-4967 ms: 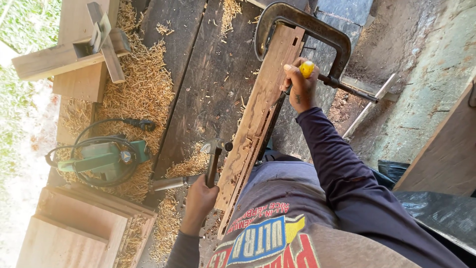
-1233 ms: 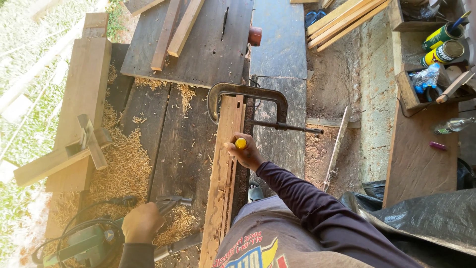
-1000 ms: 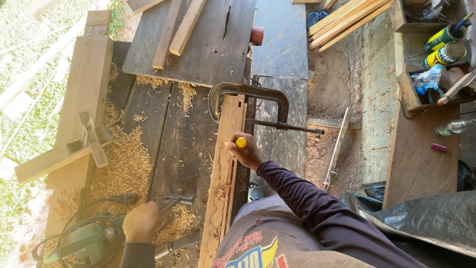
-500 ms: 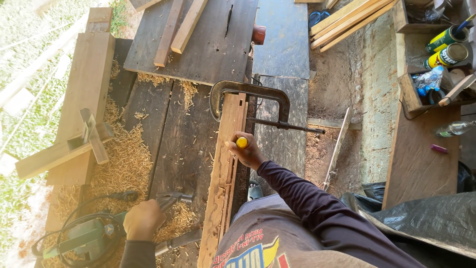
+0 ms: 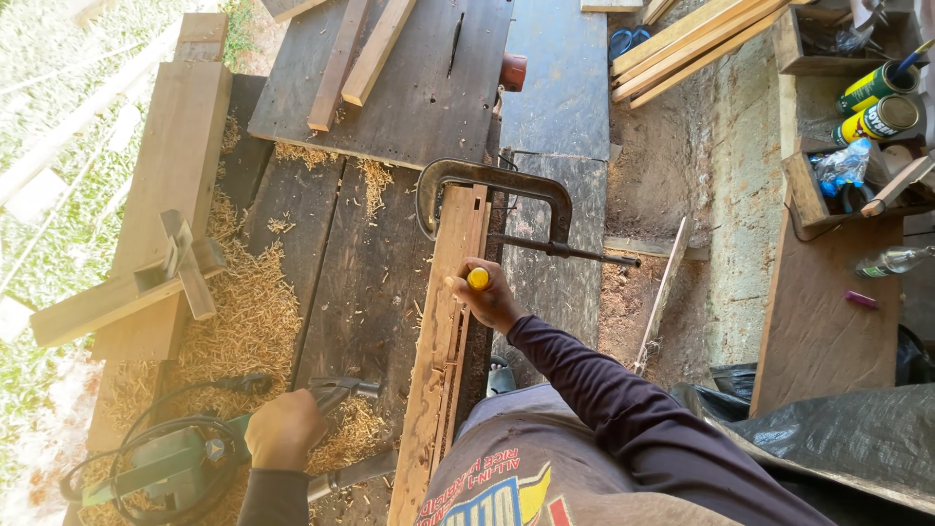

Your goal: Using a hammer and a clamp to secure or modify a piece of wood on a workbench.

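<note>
**Chisel slip risk while left hand is reaching away**

Your right hand is fisting the yellow-handled chisel on the clamped plank. Your left hand, left of the plank, is closing on the hammer; looking away, the chisel could be slipping.

Two yellow-labelled green cans in wooden trays far right, perhaps paint.

Dark plank workbench, sawdust-strewn; bare earth floor; daylight.

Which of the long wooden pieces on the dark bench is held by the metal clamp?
The pale upright plank beside the right hand; the rusty C-shaped clamp grips its far end, unlike the loose strips beyond.
</note>
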